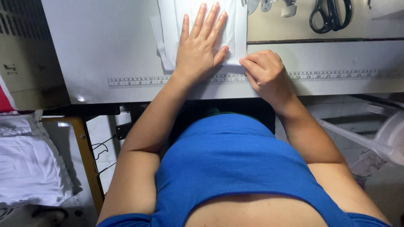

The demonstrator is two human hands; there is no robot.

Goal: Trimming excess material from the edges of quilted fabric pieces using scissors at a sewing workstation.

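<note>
**Hands square up white fabric at the sewing desk**

The left hand [201, 46] lies flat and released on the white fabric piece [235, 25], which rests on the grey desk [105, 42]. The right hand [264, 71], apparently pinching, grasps its lower corner. Aligning seems underway; feeding forward calls for steady pressure.

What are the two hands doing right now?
Left hand: open, pressed flat on the white fabric.
Right hand: fingers curled, pinching the fabric's near edge.
</note>
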